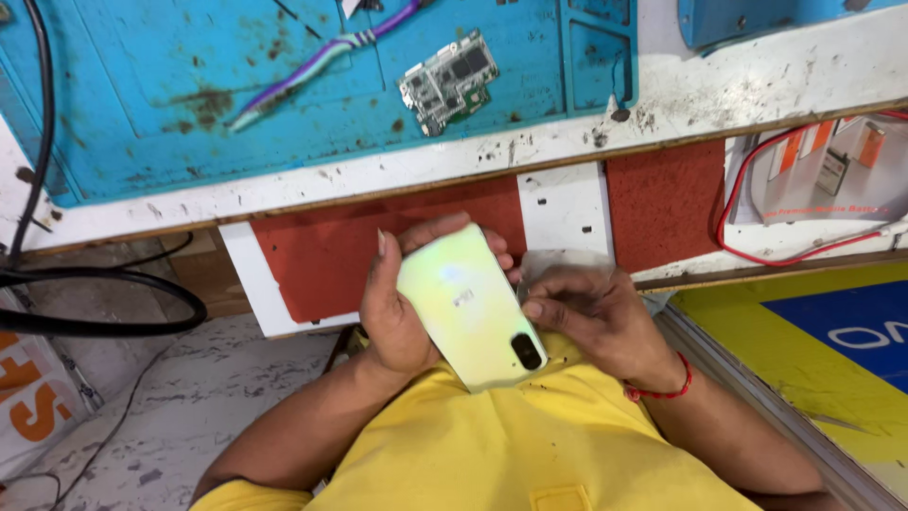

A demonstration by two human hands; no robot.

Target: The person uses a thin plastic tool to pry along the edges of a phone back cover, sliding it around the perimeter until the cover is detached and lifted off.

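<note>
You are holding a pale green phone [470, 308] back side up, just in front of your yellow shirt [530, 445]. Your left hand [397, 303] is cupping its left edge, with the fingers curling over its far end. Your right hand [596, 312] is touching its right edge while pinching a clear film [558, 263]. Farther off, a blue mat [236, 95] is lying on the white surface [757, 85], carrying a circuit board [447, 80] and a purple cable [322, 61].
</note>
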